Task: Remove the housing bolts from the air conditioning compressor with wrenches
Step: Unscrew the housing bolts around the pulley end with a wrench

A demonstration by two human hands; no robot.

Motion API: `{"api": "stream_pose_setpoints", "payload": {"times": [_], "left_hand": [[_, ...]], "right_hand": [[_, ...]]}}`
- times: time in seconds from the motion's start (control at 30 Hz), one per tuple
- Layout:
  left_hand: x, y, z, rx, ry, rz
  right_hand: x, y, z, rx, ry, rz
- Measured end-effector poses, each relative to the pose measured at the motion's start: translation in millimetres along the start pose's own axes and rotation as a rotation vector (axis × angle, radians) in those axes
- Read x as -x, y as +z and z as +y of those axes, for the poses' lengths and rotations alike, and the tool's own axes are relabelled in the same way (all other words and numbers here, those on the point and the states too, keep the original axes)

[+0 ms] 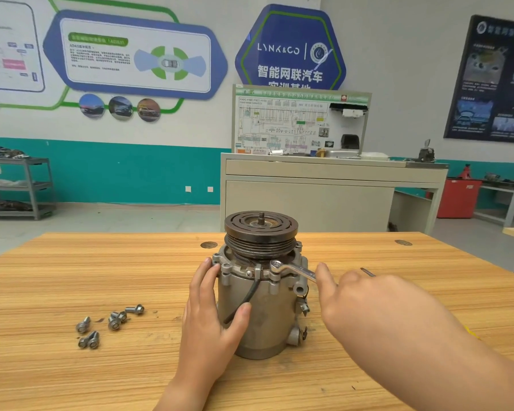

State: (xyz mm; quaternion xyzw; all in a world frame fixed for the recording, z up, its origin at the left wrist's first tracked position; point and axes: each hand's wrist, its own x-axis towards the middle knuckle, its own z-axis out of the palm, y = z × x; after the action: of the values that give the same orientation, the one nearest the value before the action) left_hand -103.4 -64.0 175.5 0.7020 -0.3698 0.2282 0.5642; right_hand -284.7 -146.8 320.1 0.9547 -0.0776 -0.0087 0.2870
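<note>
Workshop w/ wall posters; on the striped wooden bench [72, 277] the grey cast-metal AC compressor [267, 318] stands upright, centre, black grooved pulley [261, 232] on top. Your left hand [211, 310] wraps the housing, fingers round the side and thumb across the front, prob. to stop it twisting under torque. Your right hand [368, 304] grips the silver ring wrench [294, 270] by its handle, thumb along it, ring end seated on a flange bolt, handle out flat for leverage. Six loose flanged steel bolts [110, 321] lie left of the compressor, apart from it, out of the wrench's way.
</note>
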Motion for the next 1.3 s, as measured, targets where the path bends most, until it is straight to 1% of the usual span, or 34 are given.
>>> {"api": "stream_pose_setpoints", "payload": {"times": [0.1,0.2,0.37,0.57,0.67,0.77,0.8,0.9,0.97,1.0,1.07,1.13,1.17,1.2,1.3], "left_hand": [[-0.2,-0.3,0.2,-0.002,0.001,0.000],[0.2,-0.4,-0.4,0.000,-0.003,0.004],[0.1,0.6,-0.7,-0.007,-0.016,0.004],[-0.9,0.1,1.2,-0.008,-0.041,-0.012],[-1.4,-0.5,1.6,-0.002,-0.039,-0.013],[-1.0,-0.8,1.9,-0.004,-0.053,-0.015],[-0.8,-1.3,2.2,-0.005,-0.052,-0.015],[-0.1,-1.6,2.6,-0.001,-0.037,-0.013],[-0.2,-1.3,2.0,0.002,-0.034,-0.010],[-0.1,-1.3,1.6,0.004,-0.034,-0.010],[-0.3,-0.7,1.0,0.010,-0.029,-0.008],[-0.4,-0.5,0.9,0.012,-0.026,-0.007],[-0.4,-0.5,0.8,0.012,-0.023,-0.005],[-0.5,-0.5,0.7,0.012,-0.021,-0.002],[-0.3,-0.5,0.3,0.013,-0.012,0.006]], "right_hand": [[-2.7,-2.4,9.6,0.075,0.010,0.018],[-10.5,-3.0,31.9,0.135,0.056,0.102],[-29.2,3.4,54.7,0.168,0.103,0.200],[-80.7,35.7,63.4,0.139,0.098,0.354],[-93.1,49.4,61.4,0.104,0.087,0.391],[-83.9,47.2,61.0,0.127,0.133,0.400],[-77.3,47.4,62.3,0.096,0.160,0.442],[-47.1,51.7,58.5,-0.140,0.157,0.713],[-23.9,51.7,50.9,-0.256,0.160,0.762],[-13.8,49.4,46.3,-0.277,0.173,0.727],[1.4,40.9,37.9,-0.198,0.213,0.503],[10.2,42.1,34.4,-0.140,0.249,0.380],[12.2,41.3,31.7,-0.117,0.232,0.320],[11.6,39.0,29.8,-0.107,0.214,0.283],[4.5,29.9,23.4,-0.109,0.183,0.258]]}}
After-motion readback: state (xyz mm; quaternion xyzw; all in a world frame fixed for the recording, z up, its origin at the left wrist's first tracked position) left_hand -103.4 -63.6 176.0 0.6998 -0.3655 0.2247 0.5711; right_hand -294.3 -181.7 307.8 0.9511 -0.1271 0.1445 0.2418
